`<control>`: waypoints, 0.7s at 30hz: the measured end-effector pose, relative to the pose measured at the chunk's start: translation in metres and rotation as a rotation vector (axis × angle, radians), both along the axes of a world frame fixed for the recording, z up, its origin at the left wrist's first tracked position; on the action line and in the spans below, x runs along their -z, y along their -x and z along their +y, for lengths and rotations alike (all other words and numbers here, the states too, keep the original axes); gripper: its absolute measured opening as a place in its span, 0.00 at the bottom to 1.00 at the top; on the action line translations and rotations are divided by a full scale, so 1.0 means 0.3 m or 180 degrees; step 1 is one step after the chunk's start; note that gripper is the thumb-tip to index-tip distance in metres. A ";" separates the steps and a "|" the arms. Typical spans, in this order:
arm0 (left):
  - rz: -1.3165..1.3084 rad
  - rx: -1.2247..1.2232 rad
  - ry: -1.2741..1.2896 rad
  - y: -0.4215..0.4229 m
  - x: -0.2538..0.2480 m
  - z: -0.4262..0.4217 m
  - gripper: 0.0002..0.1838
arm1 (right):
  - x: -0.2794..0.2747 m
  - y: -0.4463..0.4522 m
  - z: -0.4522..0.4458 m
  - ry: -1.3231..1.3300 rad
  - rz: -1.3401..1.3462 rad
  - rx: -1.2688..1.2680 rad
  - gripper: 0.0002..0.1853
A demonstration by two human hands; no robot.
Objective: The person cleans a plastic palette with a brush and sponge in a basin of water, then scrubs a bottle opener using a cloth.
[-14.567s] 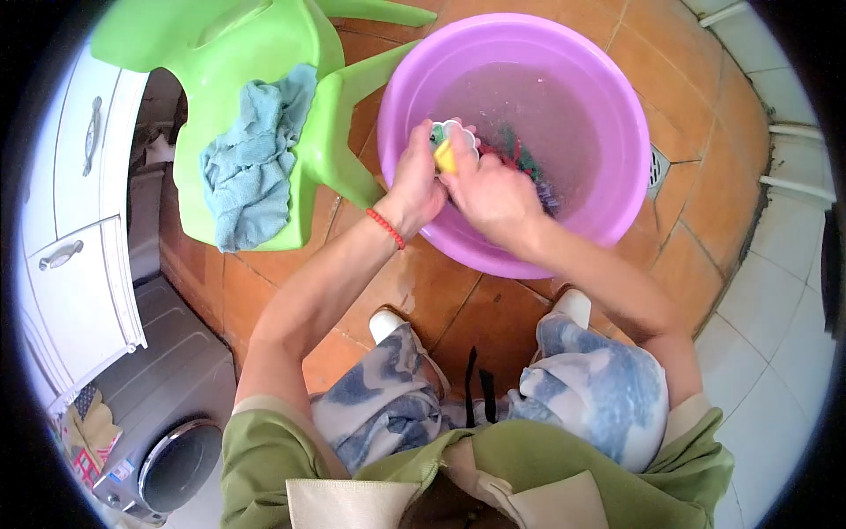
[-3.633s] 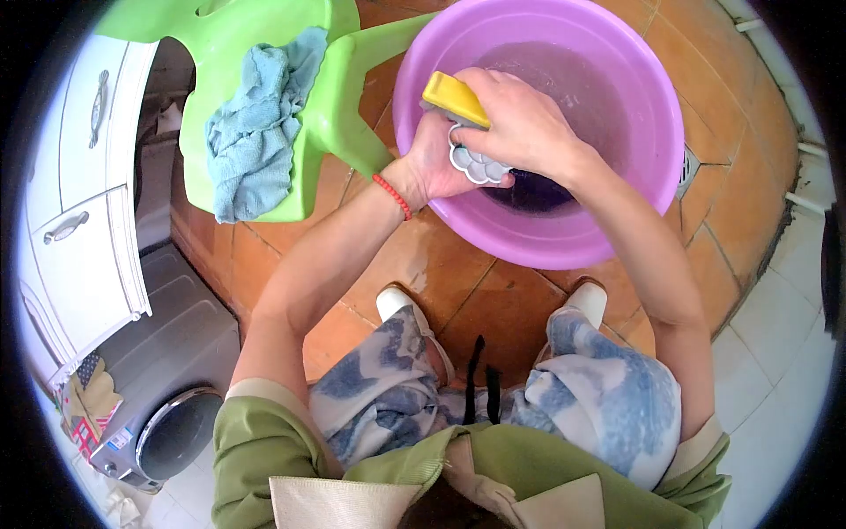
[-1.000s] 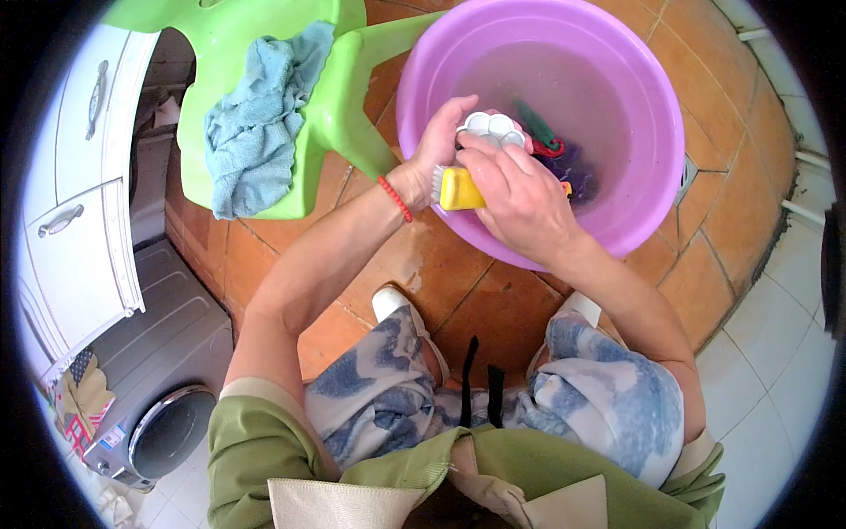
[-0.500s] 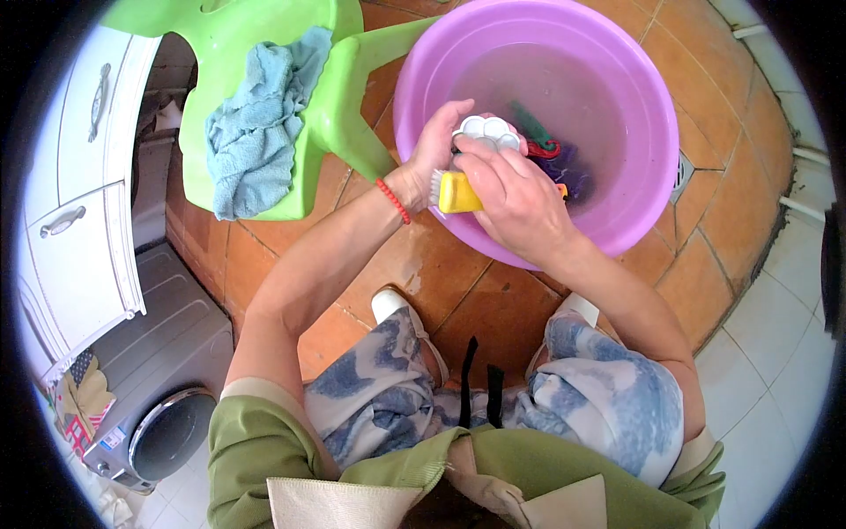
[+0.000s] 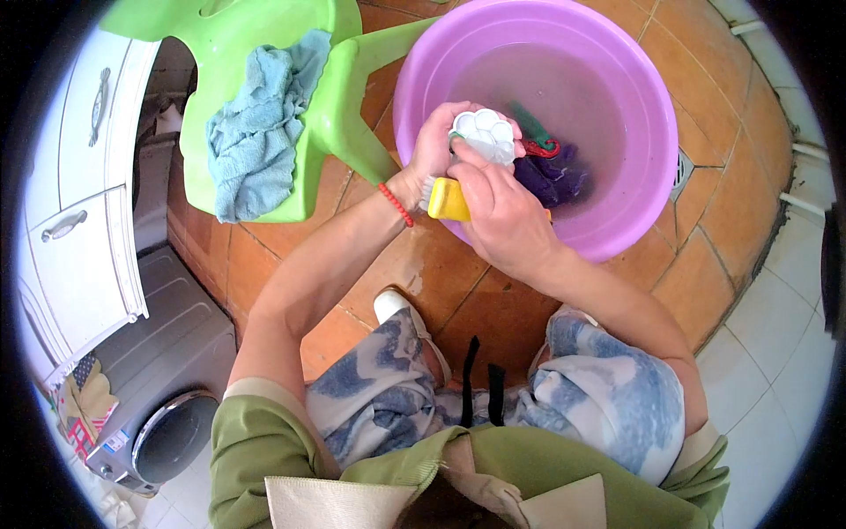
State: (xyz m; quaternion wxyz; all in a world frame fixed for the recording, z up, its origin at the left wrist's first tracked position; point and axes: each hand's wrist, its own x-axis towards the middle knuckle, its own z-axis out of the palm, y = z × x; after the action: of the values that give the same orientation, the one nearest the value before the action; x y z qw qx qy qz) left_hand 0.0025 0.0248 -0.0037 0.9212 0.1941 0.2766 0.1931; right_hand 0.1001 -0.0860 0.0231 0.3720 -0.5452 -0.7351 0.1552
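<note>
Fingers (image 5: 477, 183) hold white palette (image 5: 484, 129) and yellow brush (image 5: 449, 200); washing-machine sticker (image 5: 115, 441) illegible.

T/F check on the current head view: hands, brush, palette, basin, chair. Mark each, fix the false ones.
1. The left hand holds the white flower-shaped palette. True.
2. The right hand holds the yellow brush. True.
3. The bristles press into the palette's wells. False: they point away from it, toward the left wrist.
4. The red beaded bracelet is on the right wrist. False: it is on the left wrist.
5. The teal cloth lies on the green chair. True.
6. The purple basin is dry. False: it holds cloudy water.
</note>
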 end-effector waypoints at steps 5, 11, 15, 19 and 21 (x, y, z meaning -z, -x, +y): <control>0.0042 0.0043 -0.0025 0.002 -0.010 0.004 0.28 | 0.002 -0.011 0.013 0.0125 0.0236 -0.0199 0.24; 0.0052 -0.0093 -0.0329 -0.007 0.004 0.003 0.25 | -0.009 0.019 0.010 0.0149 0.0365 0.0116 0.27; 0.0204 -0.0176 -0.0452 -0.009 0.010 -0.002 0.24 | -0.048 0.018 0.010 0.0273 0.0565 0.0099 0.26; 0.0182 -0.0258 -0.0356 -0.008 -0.006 -0.003 0.23 | -0.030 0.016 -0.003 0.0295 0.0405 -0.0012 0.23; 0.0138 -0.0248 -0.0100 -0.004 -0.022 -0.004 0.23 | -0.034 -0.005 -0.003 0.0533 0.0566 -0.0066 0.25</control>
State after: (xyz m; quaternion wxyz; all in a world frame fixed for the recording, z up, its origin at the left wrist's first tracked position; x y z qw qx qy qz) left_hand 0.0039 0.0235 0.0028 0.9036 0.2019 0.3007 0.2289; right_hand 0.1015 -0.0869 0.0332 0.3873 -0.5508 -0.6892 0.2676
